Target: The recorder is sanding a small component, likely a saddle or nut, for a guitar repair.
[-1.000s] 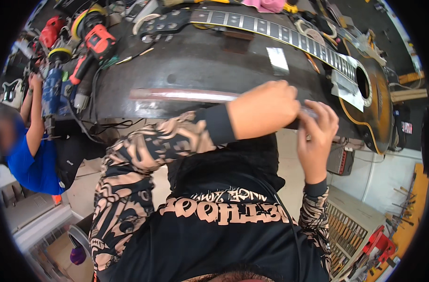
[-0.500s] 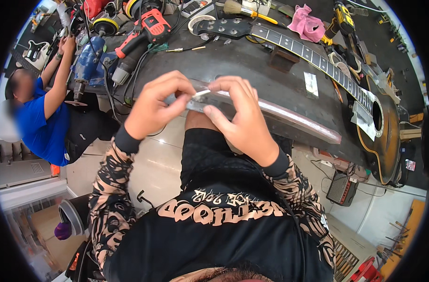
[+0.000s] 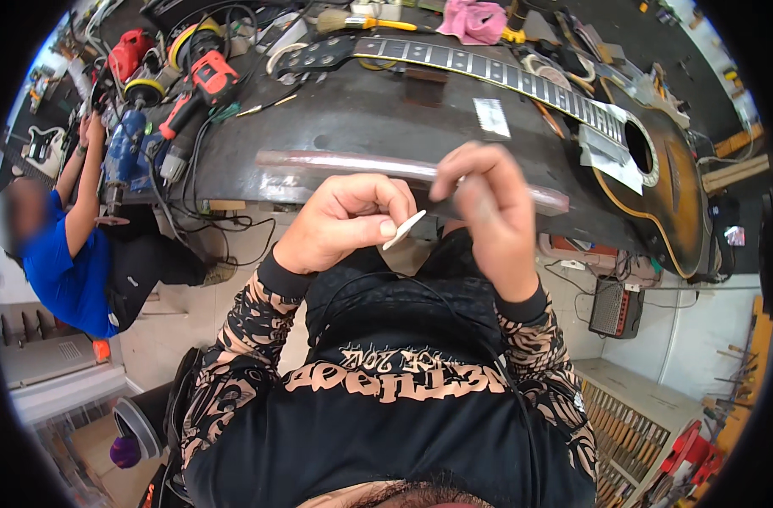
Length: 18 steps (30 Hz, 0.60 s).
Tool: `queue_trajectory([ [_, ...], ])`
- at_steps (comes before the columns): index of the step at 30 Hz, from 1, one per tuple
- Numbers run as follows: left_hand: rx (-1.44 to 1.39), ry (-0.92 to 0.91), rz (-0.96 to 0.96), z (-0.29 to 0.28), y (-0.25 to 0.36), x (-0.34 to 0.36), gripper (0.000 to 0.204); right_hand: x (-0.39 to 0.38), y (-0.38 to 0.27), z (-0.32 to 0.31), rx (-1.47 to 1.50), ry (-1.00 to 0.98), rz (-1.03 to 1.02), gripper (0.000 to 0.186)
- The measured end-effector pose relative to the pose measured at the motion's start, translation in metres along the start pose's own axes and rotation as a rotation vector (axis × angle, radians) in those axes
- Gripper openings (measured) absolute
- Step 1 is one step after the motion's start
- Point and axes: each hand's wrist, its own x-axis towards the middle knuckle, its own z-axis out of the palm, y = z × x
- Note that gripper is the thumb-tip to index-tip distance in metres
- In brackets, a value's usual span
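Head view: large tan lettering point(image 3: 395, 381) across chest of black long-sleeved shirt point(image 3: 386, 432), partly lost in folds. Silvery-white flat rectangle point(image 3: 491, 118) on dark, smooth-topped workbench point(image 3: 335, 131); any print too small to read. Left hand point(image 3: 348, 222) pinches small, flat, white strip point(image 3: 409, 227) between thumb and curled fingers; strip juts toward right hand point(image 3: 492, 212). Right fingers loosely bent, motion-blurred; cannot tell exact gap or whether anything held. Right hand hides part of long, reddish, shiny-topped bar point(image 3: 344, 162).
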Motion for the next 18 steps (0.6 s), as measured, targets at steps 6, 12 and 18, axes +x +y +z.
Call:
queue_trajectory([
  [6,-0.222,-0.044,-0.084,0.035,-0.034,0.032,0.016,-0.045,-0.014,-0.029,-0.289,-0.064,-0.099,0.02],
  [12,-0.035,0.058,-0.195,0.059,-0.058,0.048,0.026,-0.055,-0.023,-0.058,0.072,0.242,0.272,0.011],
  [18,0.103,0.123,-0.22,0.072,-0.063,0.048,0.03,-0.056,-0.014,-0.071,0.039,0.29,0.328,0.012],
])
